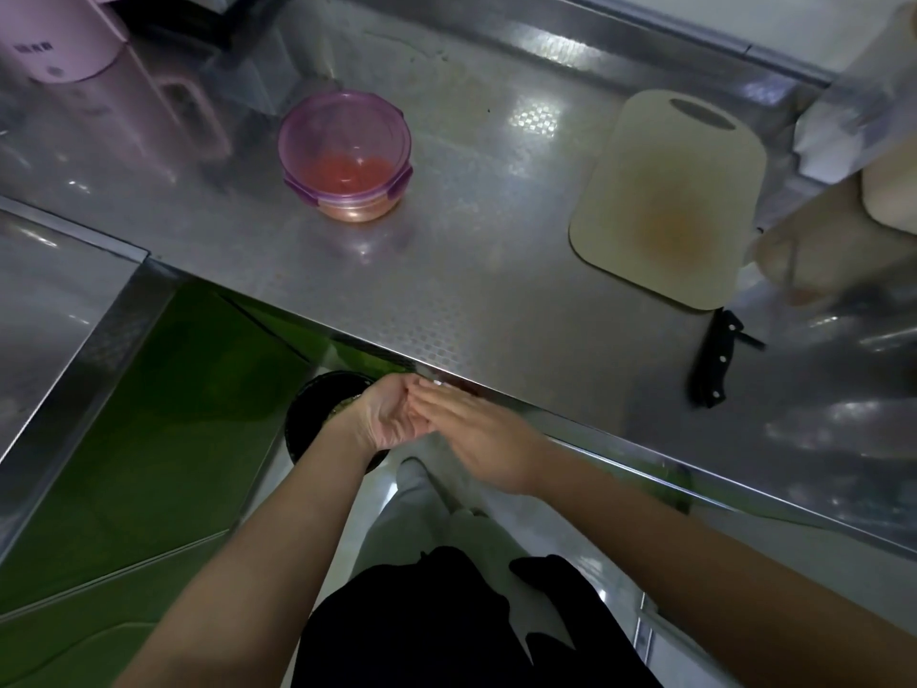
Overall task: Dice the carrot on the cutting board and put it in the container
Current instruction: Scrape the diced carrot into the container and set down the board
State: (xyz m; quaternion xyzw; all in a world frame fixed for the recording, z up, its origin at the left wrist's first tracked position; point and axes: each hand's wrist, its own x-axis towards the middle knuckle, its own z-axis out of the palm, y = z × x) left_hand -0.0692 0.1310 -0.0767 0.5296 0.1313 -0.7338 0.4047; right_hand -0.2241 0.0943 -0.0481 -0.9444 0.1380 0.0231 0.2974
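Note:
A purple see-through container [345,153] stands on the steel counter with orange carrot pieces at its bottom. The pale cutting board [670,198] lies at the right, bare apart from an orange stain. A black-handled knife [714,365] lies on the counter just below the board. Both hands are below the counter's front edge, above a black bin. My left hand [384,419] is cupped palm up. My right hand [476,434] lies with straight fingers across the left palm. Neither holds anything I can see.
A black round bin [310,414] sits on the floor under my hands. A pink kettle [59,37] stands at the back left. White and beige appliances [868,141] crowd the right edge. A green cabinet front [149,414] lies below the counter at left.

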